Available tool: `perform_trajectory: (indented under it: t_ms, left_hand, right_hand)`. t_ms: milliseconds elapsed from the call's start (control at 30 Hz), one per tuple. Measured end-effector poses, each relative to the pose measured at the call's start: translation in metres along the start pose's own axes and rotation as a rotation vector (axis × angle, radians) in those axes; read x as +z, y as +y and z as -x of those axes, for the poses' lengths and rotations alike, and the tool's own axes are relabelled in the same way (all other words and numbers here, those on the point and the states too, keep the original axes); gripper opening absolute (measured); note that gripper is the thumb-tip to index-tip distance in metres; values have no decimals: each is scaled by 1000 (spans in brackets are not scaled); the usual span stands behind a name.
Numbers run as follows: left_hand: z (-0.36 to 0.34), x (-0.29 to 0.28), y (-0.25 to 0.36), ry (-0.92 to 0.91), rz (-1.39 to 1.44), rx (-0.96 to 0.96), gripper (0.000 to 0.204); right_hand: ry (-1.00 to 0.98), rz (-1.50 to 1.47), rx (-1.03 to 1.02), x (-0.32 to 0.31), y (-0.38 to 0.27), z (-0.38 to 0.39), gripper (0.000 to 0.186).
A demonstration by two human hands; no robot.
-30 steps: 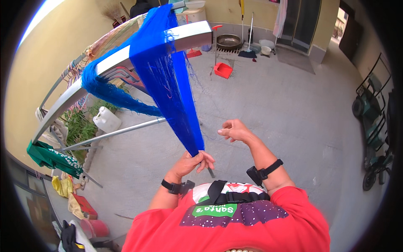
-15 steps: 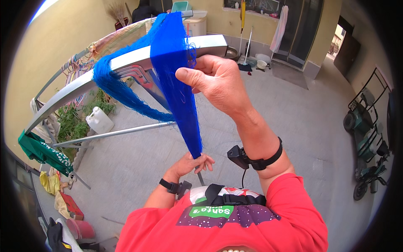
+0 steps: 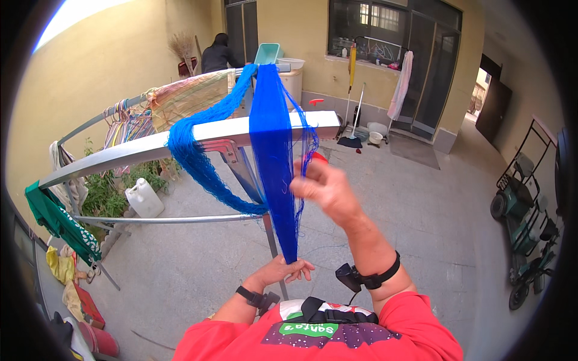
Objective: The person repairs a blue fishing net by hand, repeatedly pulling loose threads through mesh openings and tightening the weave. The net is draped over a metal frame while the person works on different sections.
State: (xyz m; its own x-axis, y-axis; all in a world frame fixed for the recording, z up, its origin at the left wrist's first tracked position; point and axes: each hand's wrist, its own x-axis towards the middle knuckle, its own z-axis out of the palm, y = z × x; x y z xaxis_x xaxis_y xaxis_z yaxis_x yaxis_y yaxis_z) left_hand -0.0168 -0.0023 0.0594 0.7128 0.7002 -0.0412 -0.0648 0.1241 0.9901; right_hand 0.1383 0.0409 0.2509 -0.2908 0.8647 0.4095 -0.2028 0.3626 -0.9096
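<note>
A bright blue skein of fine thread [image 3: 272,129] hangs over a silver metal beam [image 3: 223,129] and narrows downward. My left hand [image 3: 278,272] is closed around its lower end. Close by the skein's right side is my right hand [image 3: 328,189], slightly blurred, with thumb and fingers apart. Loose blue strands bow out next to its fingers. Something red shows behind that hand, its kind unclear. A second, lighter blue skein [image 3: 201,165] loops over the beam to the left, its lower part running behind the dark blue one.
The metal rack carries many hangers [image 3: 125,126], a patterned cloth [image 3: 189,99] and a green cloth [image 3: 57,222]. A white jug [image 3: 144,198] stands beside plants. Another person [image 3: 218,57] in dark clothes is by the far wall. Wheeled equipment [image 3: 524,210] lines the right side.
My right hand has moved down from the beam along the skein, and loose strands now bulge out on the right. My left hand keeps its hold on the lower end. The view has tilted up.
</note>
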Motion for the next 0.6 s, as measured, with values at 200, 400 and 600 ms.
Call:
perform_trajectory:
  t_ms: [200, 400, 600]
  left_hand:
    - [4, 0, -1, 30, -9, -21, 39]
    - [6, 1, 1, 58, -41, -34, 38]
    - [7, 3, -4, 65, -13, -40, 32]
  right_hand:
    - [-64, 37, 126, 11, 34, 22, 19]
    - [64, 76, -52, 7, 8, 18, 19]
    - [192, 51, -16, -4, -17, 1, 21]
